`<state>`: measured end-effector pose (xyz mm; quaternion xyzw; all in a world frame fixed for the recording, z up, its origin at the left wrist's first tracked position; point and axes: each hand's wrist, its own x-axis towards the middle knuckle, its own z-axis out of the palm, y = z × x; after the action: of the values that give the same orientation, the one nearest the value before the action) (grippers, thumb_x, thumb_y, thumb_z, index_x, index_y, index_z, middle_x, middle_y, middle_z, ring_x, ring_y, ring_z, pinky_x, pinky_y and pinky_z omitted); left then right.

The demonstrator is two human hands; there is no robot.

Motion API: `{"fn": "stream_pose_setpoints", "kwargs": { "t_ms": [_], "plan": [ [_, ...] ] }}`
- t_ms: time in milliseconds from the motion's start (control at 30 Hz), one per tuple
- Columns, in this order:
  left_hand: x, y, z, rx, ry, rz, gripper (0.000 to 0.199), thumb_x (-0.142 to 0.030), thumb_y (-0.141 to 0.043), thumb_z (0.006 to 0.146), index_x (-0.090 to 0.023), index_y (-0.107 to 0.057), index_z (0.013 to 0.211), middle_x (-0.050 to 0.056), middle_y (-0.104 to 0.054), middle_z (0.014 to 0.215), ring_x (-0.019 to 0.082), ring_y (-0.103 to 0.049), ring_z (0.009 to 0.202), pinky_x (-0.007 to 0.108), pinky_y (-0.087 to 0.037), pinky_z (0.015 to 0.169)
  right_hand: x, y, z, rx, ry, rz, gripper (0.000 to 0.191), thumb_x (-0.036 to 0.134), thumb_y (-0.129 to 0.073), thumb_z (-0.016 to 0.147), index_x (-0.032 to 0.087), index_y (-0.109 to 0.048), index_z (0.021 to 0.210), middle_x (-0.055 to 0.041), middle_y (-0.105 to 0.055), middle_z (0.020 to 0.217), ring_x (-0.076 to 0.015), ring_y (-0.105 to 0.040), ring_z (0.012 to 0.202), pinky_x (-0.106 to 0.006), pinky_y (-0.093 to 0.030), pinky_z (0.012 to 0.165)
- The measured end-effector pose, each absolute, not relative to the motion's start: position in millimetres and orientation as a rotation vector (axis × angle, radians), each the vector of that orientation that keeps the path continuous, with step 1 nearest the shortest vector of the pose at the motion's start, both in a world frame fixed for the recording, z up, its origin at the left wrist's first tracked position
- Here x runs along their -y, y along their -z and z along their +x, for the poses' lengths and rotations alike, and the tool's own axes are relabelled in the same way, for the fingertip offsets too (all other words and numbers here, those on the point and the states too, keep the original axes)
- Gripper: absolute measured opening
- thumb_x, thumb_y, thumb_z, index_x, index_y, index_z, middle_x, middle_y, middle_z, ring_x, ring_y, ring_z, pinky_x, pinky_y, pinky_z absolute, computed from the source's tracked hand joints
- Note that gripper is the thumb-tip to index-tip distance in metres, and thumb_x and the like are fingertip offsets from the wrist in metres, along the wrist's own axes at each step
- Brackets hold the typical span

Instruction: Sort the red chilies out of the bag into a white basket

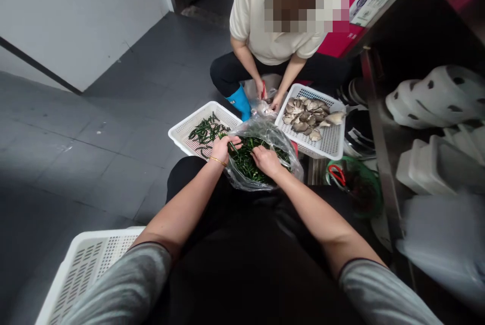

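A clear plastic bag (293,171) full of thin green chili peppers (253,167) lies open in front of my lap. At its left rim, my left hand (224,148) holds a few green chili peppers between thumb and fingers, palm partly turned up. My right hand (265,159) reaches over the peppers in the bag, its fingers curled and pinched on a chili pepper that is mostly hidden. Just beyond my left hand, a white perforated basket (178,130) holds a looser layer of green chili peppers (207,129).
Opposite me, a seated person (261,47) works with red-handled scissors (263,88) over a plastic bag. Oyster mushrooms (307,115) lie in another white basket (329,150). Red-handled scissors (337,174) rest on a green mesh bag (366,188). Shelving with white containers (428,163) stands right.
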<state>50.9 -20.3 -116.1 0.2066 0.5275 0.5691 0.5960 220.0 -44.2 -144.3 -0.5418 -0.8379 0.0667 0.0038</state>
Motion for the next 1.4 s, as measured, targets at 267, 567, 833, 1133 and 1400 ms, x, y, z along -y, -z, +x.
{"fn": "stream_pose_setpoints", "kwargs": {
  "t_ms": [267,567,833,1133,1400],
  "plan": [
    [28,107,49,-1.131,-1.222,0.597,0.012,-0.02,-0.058,0.06,-0.015,-0.053,0.07,-0.007,-0.043,0.041,0.007,-0.038,0.034,0.018,-0.025,0.035,60,131,255,2.508,-0.467,-1.644,0.033,0.028,-0.053,0.094,0.022,-0.059,0.127,-0.0085,-0.063,0.117,-0.0201,-0.063,0.098,-0.027,-0.046,0.08],
    [26,112,47,-1.137,-1.225,0.649,0.02,-0.026,-0.067,0.062,-0.012,-0.061,0.074,-0.006,-0.044,0.044,0.006,-0.039,0.037,0.02,-0.026,0.036,40,103,256,2.329,-0.45,-1.741,0.025,0.029,-0.049,0.096,0.018,-0.071,0.103,-0.0089,-0.07,0.105,-0.021,-0.063,0.098,-0.031,-0.046,0.089],
    [24,120,47,-1.248,-1.154,0.839,0.023,-0.034,-0.068,0.067,-0.012,-0.063,0.074,-0.007,-0.041,0.043,0.006,-0.033,0.035,0.02,-0.023,0.036,8,120,201,2.47,-0.625,-2.061,0.027,0.034,-0.056,0.091,0.014,-0.073,0.099,-0.0141,-0.071,0.105,-0.0219,-0.065,0.096,-0.027,-0.044,0.078],
    [36,107,52,-1.138,-1.036,1.895,0.019,-0.035,-0.059,0.082,-0.019,-0.068,0.084,0.006,-0.07,0.095,0.021,-0.06,0.099,0.039,-0.042,0.094,32,83,250,2.211,-0.966,-1.459,0.023,0.031,-0.061,0.084,0.016,-0.066,0.067,0.0017,-0.057,0.058,-0.0108,-0.048,0.055,-0.024,-0.034,0.057],
    [36,105,52,-0.797,-0.922,1.185,0.034,-0.048,-0.065,0.079,-0.016,-0.054,0.071,-0.001,-0.054,0.052,0.01,-0.051,0.049,0.025,-0.043,0.056,47,103,226,1.244,-1.781,-0.92,0.038,0.052,-0.071,0.07,0.015,-0.062,0.069,0.0097,-0.039,0.042,-0.0037,-0.025,0.034,-0.018,-0.021,0.034]
  ]
}}
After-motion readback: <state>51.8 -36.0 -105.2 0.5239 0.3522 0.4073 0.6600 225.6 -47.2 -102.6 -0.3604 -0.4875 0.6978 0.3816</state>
